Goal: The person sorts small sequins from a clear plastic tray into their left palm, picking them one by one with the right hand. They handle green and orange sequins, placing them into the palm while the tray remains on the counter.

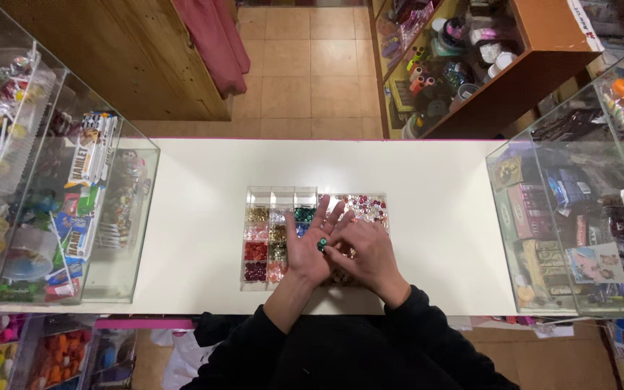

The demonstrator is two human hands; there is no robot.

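1. Two hands are in view, both the person's own, in black sleeves. They meet over one clear bead organiser (281, 196) lying on one white counter (442, 217).
2. The left hand (310, 249) lies palm up and open, fingers spread and pointing away from the person, over the middle of the organiser. It grips nothing; a few small dark green beads (321, 245) rest on the palm. I make out two or three, too small to count surely.
3. The right hand (368, 256) lies just beside it, knuckles up, its fingertips bent in onto the left palm at the beads. Whether they pinch a bead I cannot tell.
4. The organiser's left part shows a grid of small compartments, three columns across and about five rows, filled with gold, green, pink, red and dark red beads. Its right part holds a loose mix of pink and white beads (367, 206).
5. The organiser's long axis runs left to right, parallel to the counter's front edge, and it sits near the counter's middle.
6. Bare counter lies wide on both sides of the organiser, with a narrower strip between it and the near edge.
7. Two clear display cases bound the counter: the left case (135, 217) holds wrapped sweets, the right case (536, 217) holds small boxes. Both stand well apart from the hands.
8. Beyond the far edge lies tiled floor (305, 65).
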